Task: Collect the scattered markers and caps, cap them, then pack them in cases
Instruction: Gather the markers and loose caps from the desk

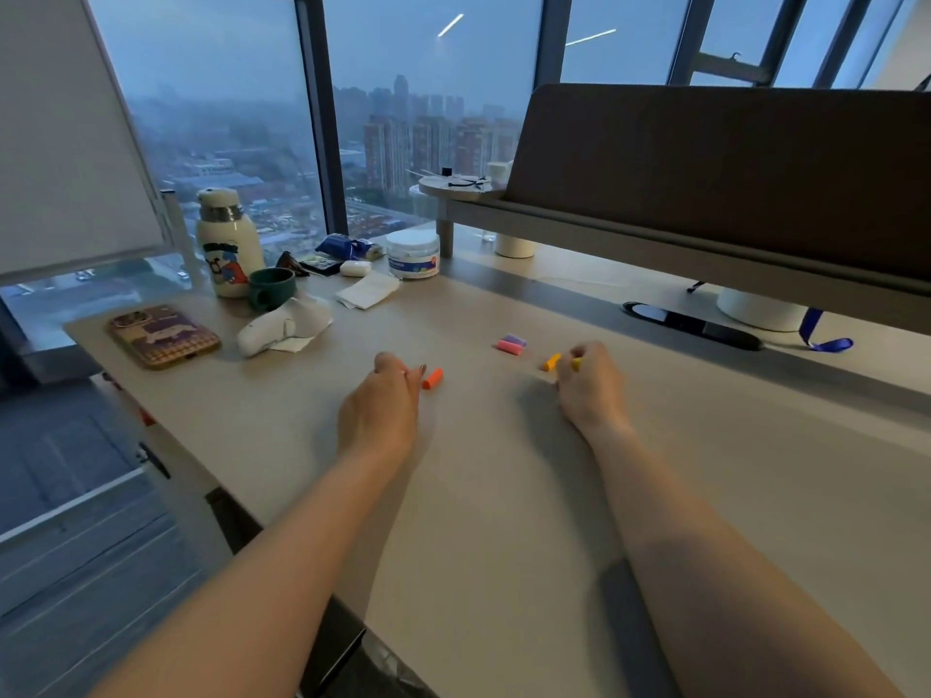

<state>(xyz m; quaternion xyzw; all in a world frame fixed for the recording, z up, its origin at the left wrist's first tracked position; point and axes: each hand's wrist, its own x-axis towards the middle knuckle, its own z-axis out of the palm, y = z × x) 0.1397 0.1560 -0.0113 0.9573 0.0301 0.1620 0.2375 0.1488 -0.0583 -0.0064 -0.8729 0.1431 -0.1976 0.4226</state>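
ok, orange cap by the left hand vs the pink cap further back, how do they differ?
The orange cap lies alone beside the left hand; the pink cap lies farther back, against a purple cap. The orange cap points diagonally, the pink cap nearly crosswise. Both are short tubes lying loose on the desk, neither held.

Single head-worn view, looking forward and down, close over desk (504, 496)
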